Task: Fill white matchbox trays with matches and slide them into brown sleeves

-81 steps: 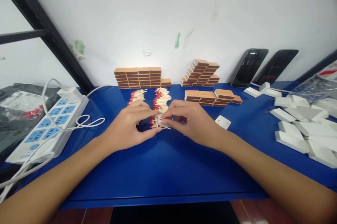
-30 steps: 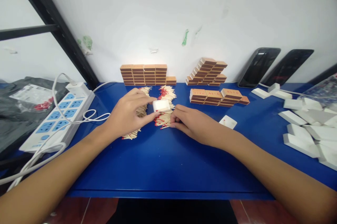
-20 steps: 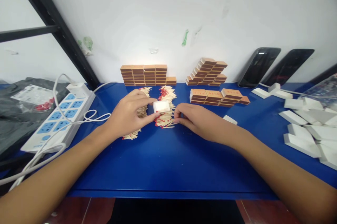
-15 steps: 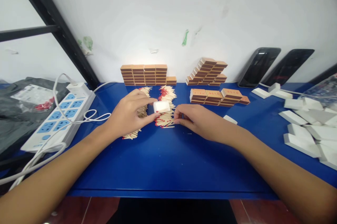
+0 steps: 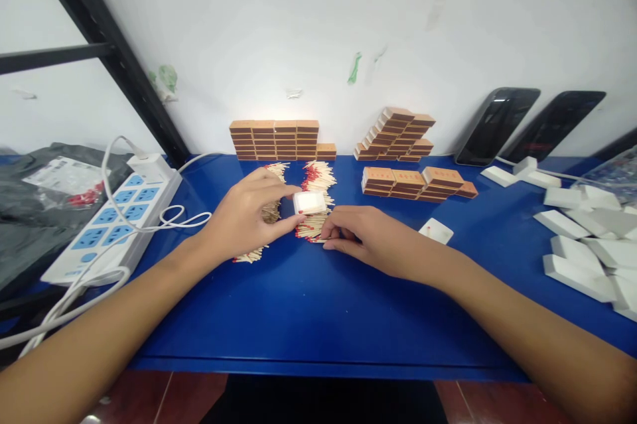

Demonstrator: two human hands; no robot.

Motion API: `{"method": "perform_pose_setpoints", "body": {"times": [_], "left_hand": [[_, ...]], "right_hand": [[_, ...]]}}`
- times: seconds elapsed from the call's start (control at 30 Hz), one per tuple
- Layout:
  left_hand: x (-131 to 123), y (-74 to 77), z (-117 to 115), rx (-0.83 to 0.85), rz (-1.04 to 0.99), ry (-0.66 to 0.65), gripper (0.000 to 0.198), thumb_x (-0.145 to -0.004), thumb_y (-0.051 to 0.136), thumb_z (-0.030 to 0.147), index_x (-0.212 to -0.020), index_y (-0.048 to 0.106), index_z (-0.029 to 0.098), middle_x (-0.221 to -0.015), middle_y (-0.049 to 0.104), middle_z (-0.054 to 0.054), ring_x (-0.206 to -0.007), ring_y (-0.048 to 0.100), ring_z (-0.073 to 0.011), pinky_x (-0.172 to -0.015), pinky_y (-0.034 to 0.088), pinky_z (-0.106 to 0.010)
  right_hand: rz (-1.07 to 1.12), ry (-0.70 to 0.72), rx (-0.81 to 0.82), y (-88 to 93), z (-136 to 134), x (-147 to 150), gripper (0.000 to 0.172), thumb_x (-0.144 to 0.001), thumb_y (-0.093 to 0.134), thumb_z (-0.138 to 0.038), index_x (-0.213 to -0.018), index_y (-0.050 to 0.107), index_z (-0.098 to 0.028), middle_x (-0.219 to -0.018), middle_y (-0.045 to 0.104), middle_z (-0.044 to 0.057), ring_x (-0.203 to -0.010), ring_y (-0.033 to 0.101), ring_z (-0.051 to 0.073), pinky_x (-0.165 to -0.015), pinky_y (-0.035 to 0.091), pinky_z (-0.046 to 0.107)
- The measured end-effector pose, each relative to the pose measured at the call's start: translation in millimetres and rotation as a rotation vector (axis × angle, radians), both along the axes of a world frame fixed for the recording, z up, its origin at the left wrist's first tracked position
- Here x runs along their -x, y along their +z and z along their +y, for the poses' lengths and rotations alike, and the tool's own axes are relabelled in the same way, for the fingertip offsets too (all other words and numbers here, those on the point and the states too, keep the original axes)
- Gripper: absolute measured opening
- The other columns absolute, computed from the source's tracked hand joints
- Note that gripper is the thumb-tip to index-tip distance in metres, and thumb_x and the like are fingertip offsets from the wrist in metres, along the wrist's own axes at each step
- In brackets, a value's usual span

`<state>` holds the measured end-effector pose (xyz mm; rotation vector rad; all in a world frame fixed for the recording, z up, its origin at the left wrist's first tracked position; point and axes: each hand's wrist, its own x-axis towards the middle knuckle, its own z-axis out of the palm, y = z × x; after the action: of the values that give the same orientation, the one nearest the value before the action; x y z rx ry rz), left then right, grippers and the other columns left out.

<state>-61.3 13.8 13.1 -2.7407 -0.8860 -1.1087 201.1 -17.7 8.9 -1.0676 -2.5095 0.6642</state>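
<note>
Between its thumb and fingers, my left hand (image 5: 251, 212) holds a small white matchbox tray (image 5: 310, 202) by its left end. A red match head shows at the tray's near edge. Under and around the tray lies a pile of red-tipped matches (image 5: 321, 176). My right hand (image 5: 361, 235) is closed, fingertips pinched at the near right edge of that pile, apparently on a match. A second match pile (image 5: 253, 254) is partly hidden beneath my left hand.
Stacked matchboxes (image 5: 273, 141) stand along the wall, with more matchbox stacks (image 5: 403, 139) to the right. White trays (image 5: 580, 268) heap at the right, near two phones (image 5: 497, 125). A power strip (image 5: 117, 218) with cables lies left. A lone white piece (image 5: 436, 231) rests by my right forearm.
My right hand has moved slightly left and nearer, its fingertips now at the pile's near edge. My left hand still holds the tray; the view has shifted slightly.
</note>
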Motion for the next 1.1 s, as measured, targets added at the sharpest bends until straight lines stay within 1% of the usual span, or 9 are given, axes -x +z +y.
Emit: {"method": "perform_pose_setpoints", "body": {"times": [0.2,0.4,0.5,0.63,0.8,0.93,1.0,1.1], "left_hand": [[-1.3,0.7,-1.6,-0.003,0.0,-0.02,0.031,-0.091,0.078,0.037,-0.116,0.076,0.019,-0.102,0.079,-0.007,-0.098,0.068,-0.0228,-0.088,0.059,-0.038],[-0.9,1.0,-0.8,-0.01,-0.004,-0.026,0.031,-0.091,0.078,0.036,-0.116,0.076,0.019,-0.099,0.079,-0.008,-0.096,0.068,-0.023,-0.088,0.059,-0.039],[-0.7,0.5,-0.7,-0.012,-0.003,-0.029,0.031,-0.091,0.078,0.036,-0.116,0.076,0.019,-0.101,0.079,-0.008,-0.097,0.068,-0.0231,-0.087,0.059,-0.039],[-0.5,-0.1,-0.6,-0.003,-0.004,-0.023,0.03,-0.091,0.078,0.037,-0.117,0.076,0.02,-0.103,0.079,-0.008,-0.099,0.068,-0.0235,-0.088,0.059,-0.04],[-0.8,0.5,-0.2,0.002,-0.008,-0.02,0.03,-0.091,0.078,0.036,-0.116,0.076,0.02,-0.101,0.079,-0.007,-0.098,0.069,-0.0235,-0.087,0.059,-0.039],[-0.4,0.6,-0.5,-0.004,-0.01,-0.023,0.032,-0.09,0.079,0.037,-0.117,0.076,0.019,-0.098,0.079,-0.007,-0.095,0.068,-0.0223,-0.087,0.059,-0.038],[0.1,0.3,-0.6,-0.005,-0.004,-0.023,0.032,-0.091,0.079,0.038,-0.116,0.076,0.019,-0.099,0.079,-0.008,-0.096,0.068,-0.0224,-0.087,0.059,-0.038],[0.9,-0.2,-0.6,-0.002,0.003,-0.024,0.031,-0.091,0.078,0.038,-0.116,0.076,0.02,-0.101,0.079,-0.008,-0.098,0.068,-0.0231,-0.086,0.059,-0.039]], "right_hand": [[-0.078,-0.052,0.021,0.8,-1.1,1.3,0.012,-0.103,0.061,-0.026,-0.093,0.064,-0.02,-0.094,0.068,0.004,-0.083,0.06,0.018,-0.071,0.041,0.03],[-0.049,-0.044,0.007,-0.5,-0.5,1.3,0.008,-0.103,0.061,-0.027,-0.1,0.063,-0.02,-0.098,0.068,0.005,-0.083,0.06,0.018,-0.073,0.043,0.03],[-0.064,-0.056,0.024,0.4,-0.1,2.5,0.008,-0.102,0.062,-0.026,-0.099,0.064,-0.02,-0.097,0.068,0.005,-0.083,0.06,0.018,-0.072,0.043,0.03],[-0.051,-0.03,0.036,0.1,-0.5,2.8,0.011,-0.104,0.057,-0.022,-0.095,0.063,-0.02,-0.097,0.068,0.005,-0.087,0.062,0.019,-0.074,0.044,0.031],[-0.03,0.011,0.003,-2.5,-1.4,3.5,0.013,-0.106,0.054,-0.022,-0.097,0.063,-0.02,-0.101,0.066,0.006,-0.091,0.062,0.02,-0.078,0.048,0.032],[0.011,0.031,-0.035,-6.9,0.2,3.9,0.01,-0.105,0.056,-0.024,-0.105,0.066,-0.021,-0.107,0.064,0.007,-0.093,0.063,0.019,-0.081,0.05,0.032],[0.009,0.037,-0.056,-8.9,1.3,3.6,0.013,-0.106,0.057,-0.028,-0.11,0.068,-0.022,-0.109,0.064,0.007,-0.093,0.063,0.02,-0.082,0.051,0.033],[0.0,0.028,-0.075,-10.0,1.7,3.1,0.015,-0.105,0.058,-0.03,-0.112,0.07,-0.023,-0.109,0.063,0.007,-0.092,0.063,0.02,-0.081,0.051,0.033]]}}
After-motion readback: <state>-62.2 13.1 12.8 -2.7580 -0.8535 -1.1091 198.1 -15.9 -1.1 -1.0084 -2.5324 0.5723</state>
